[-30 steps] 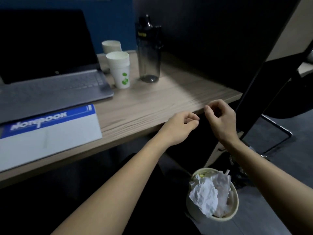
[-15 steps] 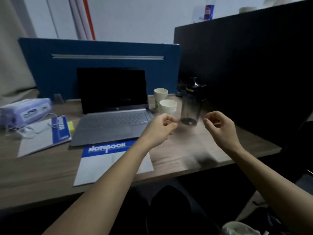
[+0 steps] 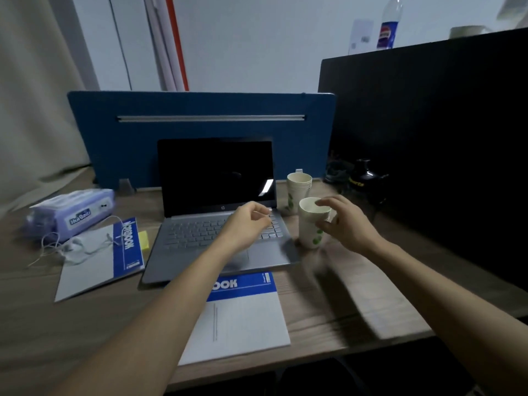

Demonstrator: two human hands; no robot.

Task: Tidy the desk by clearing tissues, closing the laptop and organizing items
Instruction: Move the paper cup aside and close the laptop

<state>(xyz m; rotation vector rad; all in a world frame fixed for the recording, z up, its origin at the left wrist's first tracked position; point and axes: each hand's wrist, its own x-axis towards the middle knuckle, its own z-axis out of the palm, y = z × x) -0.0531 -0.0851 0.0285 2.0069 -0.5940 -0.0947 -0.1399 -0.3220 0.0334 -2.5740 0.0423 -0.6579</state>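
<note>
The open laptop (image 3: 216, 178) sits mid-desk with a dark screen. My left hand (image 3: 245, 227) hovers over the right side of its keyboard, fingers loosely curled and holding nothing. My right hand (image 3: 345, 224) is at the right side of the near stack of paper cups (image 3: 310, 227), with its fingers spread by the rim and its thumb lower down. I cannot tell whether it touches the stack. A second cup stack (image 3: 298, 185) stands behind. A purple tissue pack (image 3: 71, 212) lies at far left.
A blue-and-white notebook (image 3: 243, 318) lies in front of the laptop, and another notebook (image 3: 97, 261) with white earphones (image 3: 71, 248) lies to the left beside yellow sticky notes (image 3: 143, 240). A dark bottle (image 3: 365, 178) stands at back right. A blue divider (image 3: 200, 110) and a black partition (image 3: 428, 138) border the desk.
My view rose from the floor bin to the desk. Both hands moved forward, the left over the keyboard and the right up to the near cup stack.
</note>
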